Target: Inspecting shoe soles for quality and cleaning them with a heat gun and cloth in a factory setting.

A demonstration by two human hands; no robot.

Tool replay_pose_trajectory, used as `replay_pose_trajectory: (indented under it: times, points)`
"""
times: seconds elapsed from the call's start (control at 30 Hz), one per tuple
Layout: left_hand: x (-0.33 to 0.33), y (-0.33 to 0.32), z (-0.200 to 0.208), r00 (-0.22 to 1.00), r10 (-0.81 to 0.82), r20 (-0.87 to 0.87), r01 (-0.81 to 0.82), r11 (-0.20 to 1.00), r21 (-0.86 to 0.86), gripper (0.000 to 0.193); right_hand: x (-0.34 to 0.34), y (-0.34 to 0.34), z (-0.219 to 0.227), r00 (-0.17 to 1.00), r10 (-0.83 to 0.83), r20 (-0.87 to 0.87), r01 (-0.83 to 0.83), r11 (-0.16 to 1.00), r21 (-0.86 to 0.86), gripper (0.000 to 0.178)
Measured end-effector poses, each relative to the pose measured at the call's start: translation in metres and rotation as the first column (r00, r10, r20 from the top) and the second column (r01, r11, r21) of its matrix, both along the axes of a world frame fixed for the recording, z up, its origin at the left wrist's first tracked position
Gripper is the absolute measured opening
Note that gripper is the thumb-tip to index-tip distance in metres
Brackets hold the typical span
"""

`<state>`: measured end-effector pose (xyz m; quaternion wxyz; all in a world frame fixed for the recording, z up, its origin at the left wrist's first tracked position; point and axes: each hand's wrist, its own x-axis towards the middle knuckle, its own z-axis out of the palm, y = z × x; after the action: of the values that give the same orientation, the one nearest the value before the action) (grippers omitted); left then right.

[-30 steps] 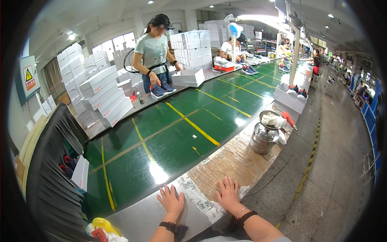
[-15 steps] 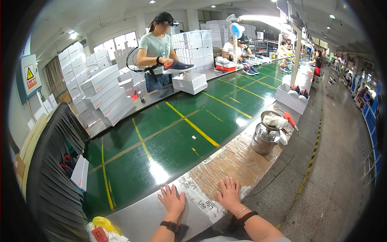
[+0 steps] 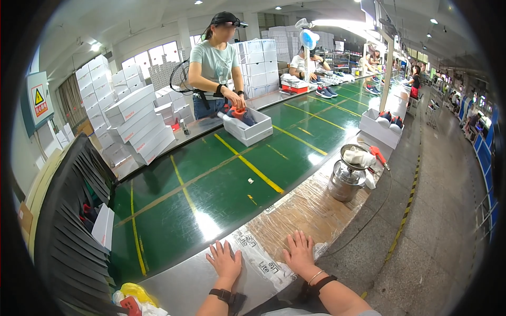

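My left hand [image 3: 225, 262] lies flat with spread fingers on the bare metal ledge [image 3: 184, 282] beside the belt. To its right, my right hand [image 3: 299, 255] rests palm down on the taped cardboard covering [image 3: 290, 213], fingers also apart. Neither holds anything. The green conveyor belt [image 3: 211, 174] runs just beyond both. Across it a co-worker [image 3: 216, 68] has both hands at a dark blue and orange shoe [image 3: 240, 114] inside an open white shoebox [image 3: 253, 138].
Right of my hands stands a metal canister [image 3: 345, 181] with a cloth on its dish. Past it, a white box [image 3: 380, 134] holds shoes. A strip curtain [image 3: 71, 210] hangs at the left, near another box [image 3: 103, 227]. Stacked shoeboxes [image 3: 138, 126] line the far side.
The co-worker has lowered the shoe from above into the white box and leaned right. The marks on the belt have shifted slightly left. My hands have stayed put.
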<state>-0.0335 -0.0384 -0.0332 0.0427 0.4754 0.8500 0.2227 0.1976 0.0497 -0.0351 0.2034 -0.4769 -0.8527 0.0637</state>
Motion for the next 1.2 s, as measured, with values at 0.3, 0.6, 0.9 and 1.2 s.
replay_pose_trajectory:
  times: [0.3, 0.6, 0.9, 1.2]
  points:
    - [0.0007, 0.0004, -0.0026, 1.000, -0.002, -0.006, 0.002, 1.000, 0.018, 0.061, 0.0008, -0.0003, -0.0018, 1.000, -0.004, 0.010, 0.004, 1.000, 0.017, 0.055]
    - [-0.0008, -0.0004, -0.0037, 0.999, 0.000, -0.039, 0.000, 1.000, 0.010, 0.061, 0.0004, -0.0018, 0.0023, 1.000, -0.013, 0.009, 0.013, 1.000, -0.003, 0.055]
    - [0.0017, 0.0021, -0.0005, 1.000, 0.003, 0.017, -0.003, 1.000, -0.006, 0.062, 0.0025, 0.0000, -0.0021, 1.000, -0.005, 0.008, 0.005, 1.000, -0.011, 0.056]
    - [0.0013, 0.0019, -0.0017, 1.000, 0.008, -0.014, -0.008, 1.000, -0.004, 0.061, 0.0020, -0.0001, -0.0014, 1.000, 0.009, -0.004, -0.009, 1.000, -0.020, 0.056]
